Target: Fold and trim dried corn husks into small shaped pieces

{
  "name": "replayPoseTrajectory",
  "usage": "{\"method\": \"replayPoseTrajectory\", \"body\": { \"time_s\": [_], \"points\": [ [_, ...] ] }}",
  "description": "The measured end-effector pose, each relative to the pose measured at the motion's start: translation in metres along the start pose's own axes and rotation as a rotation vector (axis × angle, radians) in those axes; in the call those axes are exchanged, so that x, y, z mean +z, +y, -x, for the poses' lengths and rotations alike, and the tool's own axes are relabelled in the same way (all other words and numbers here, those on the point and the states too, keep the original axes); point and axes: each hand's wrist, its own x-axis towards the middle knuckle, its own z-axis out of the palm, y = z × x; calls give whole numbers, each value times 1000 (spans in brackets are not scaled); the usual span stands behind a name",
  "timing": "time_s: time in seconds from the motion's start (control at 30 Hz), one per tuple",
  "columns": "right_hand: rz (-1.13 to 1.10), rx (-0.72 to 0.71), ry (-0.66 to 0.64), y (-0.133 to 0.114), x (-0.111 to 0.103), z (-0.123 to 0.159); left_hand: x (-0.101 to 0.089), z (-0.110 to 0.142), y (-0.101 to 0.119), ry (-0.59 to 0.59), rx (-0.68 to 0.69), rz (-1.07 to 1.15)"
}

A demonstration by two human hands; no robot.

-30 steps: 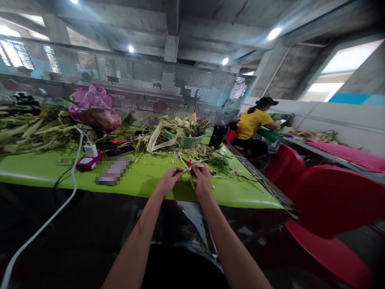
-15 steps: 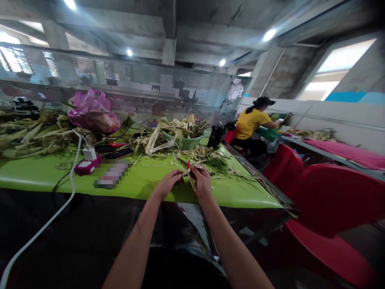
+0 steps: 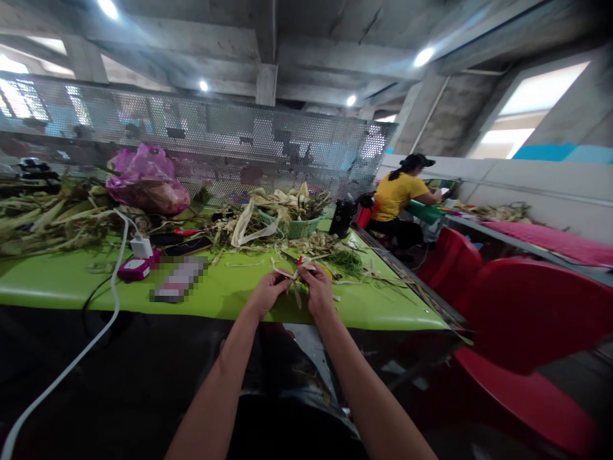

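Over the near edge of the green table (image 3: 393, 311), the left hand (image 3: 267, 292) and right hand (image 3: 318, 291) — fingers drawn in, nearly meeting — pinch plant strips (image 3: 297, 296) between them: pale, narrow, one end hanging down, others poking sideways.

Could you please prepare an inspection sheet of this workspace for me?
Surface: green tabletop, strewn with plant scraps.
Work things: pale plant strips; their exact arrangement is too small to tell.
Clutter: purple bag, heaped green basket.
Hands: left hand and right hand both pinch the pale plant strips.
Cables: white cable crosses the tabletop's front edge, beside a magenta block.
Surroundings: red chairs to the right; a person in yellow sits beyond.
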Motion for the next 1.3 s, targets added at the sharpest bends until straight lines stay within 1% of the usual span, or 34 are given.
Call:
{"method": "replayPoseTrajectory", "body": {
  "time_s": [0.13,0.27,0.33,0.57,0.7,0.8,0.87,0.93,1.0,1.1,1.2,1.27,1.3],
  "points": [
    [10,17,-25,-3,0,0,-2,3,2,8,-60,53],
    [-12,25,-26,-3,0,0,-3,4,7,134,-94,164],
    [-31,31,-20,-1,0,0,-3,3,8,175,-79,191],
    [-106,80,36,5,-3,-2,-4,1,3,224,-4,188],
    [-132,85,93,5,-5,-4,-4,0,2,214,-29,151],
    [-142,85,112,5,-6,-5,-2,0,2,128,-35,-12],
    [-147,86,117,6,-6,-5,-1,0,1,57,4,-157],
    [-152,86,123,7,-6,-6,-1,1,-1,22,31,-259],
    [-153,87,126,9,-6,-6,-2,0,-3,8,34,-308],
    [-145,84,125,10,-7,-6,-2,-2,-7,-10,43,-326],
    [-124,67,122,9,-8,-6,-5,-3,-7,31,70,-345],
    [-102,53,114,7,-8,-5,-10,-2,-2,137,98,-347],
    [-88,48,105,6,-7,-5,-13,-1,3,215,118,-349]
  ]
}}
